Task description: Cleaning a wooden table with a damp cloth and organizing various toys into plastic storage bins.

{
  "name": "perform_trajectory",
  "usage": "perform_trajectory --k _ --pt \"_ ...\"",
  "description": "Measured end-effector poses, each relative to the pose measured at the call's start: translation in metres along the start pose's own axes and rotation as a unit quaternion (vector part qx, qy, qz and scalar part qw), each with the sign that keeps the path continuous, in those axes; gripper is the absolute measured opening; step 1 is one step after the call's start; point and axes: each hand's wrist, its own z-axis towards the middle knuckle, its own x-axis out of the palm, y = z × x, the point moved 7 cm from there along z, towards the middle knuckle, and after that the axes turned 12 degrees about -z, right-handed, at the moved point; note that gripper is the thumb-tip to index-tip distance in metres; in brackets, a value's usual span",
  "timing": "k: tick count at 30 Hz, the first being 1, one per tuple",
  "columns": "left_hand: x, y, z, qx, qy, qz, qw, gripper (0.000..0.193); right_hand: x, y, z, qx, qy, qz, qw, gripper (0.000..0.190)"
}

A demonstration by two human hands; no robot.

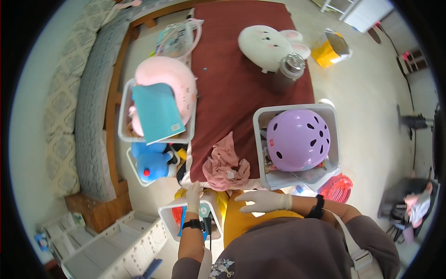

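My left hand point(194, 196), in a pale glove, is at the table's near left edge, above a white bin point(167, 216) with red and blue things in it; whether it touches the cloth edge I cannot tell. My right hand point(266, 201), gloved too, hangs over my yellow trousers with fingers spread and nothing in it. A crumpled pink cloth point(226, 164) lies on the dark red tablecloth point(223, 101) just beyond my hands. To its right, a purple helmet point(298, 140) sits in a grey-white bin point(259, 146).
At the left, a bin point(122, 122) holds a pink plush pillow point(167, 69) and a teal notebook point(156, 111). A blue plush toy point(151, 164) is below. A rabbit plush point(261, 45) and metal flask point(288, 71) stand farther back. A red basket point(338, 188) is right.
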Motion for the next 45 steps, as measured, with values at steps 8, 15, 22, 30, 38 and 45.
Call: perform_trajectory --k 8,15,22,30,38,45 --pt "-0.022 -0.081 0.011 0.067 -0.005 -0.207 0.976 0.048 -0.102 0.065 -0.020 -0.070 -0.019 -0.090 0.993 0.051" --pt "-0.045 -0.234 0.043 0.179 -0.056 -0.316 0.930 0.058 -0.158 0.022 0.101 0.055 -0.061 0.211 0.974 0.035" --pt "-0.071 -0.294 0.103 0.140 -0.101 -0.237 0.956 0.056 -0.141 -0.089 0.252 0.204 -0.204 0.405 0.868 0.031" --pt "-0.066 -0.296 0.143 0.101 -0.056 -0.215 0.970 0.026 -0.097 -0.096 0.340 0.212 -0.100 0.556 0.798 0.034" --pt "-0.087 -0.303 0.112 0.144 -0.060 -0.266 0.951 0.023 -0.111 -0.072 0.333 0.178 -0.200 0.449 0.852 0.042" --pt "-0.055 -0.321 0.039 0.321 0.018 0.004 0.947 0.012 -0.178 -0.023 0.256 0.109 -0.298 0.385 0.867 0.030"
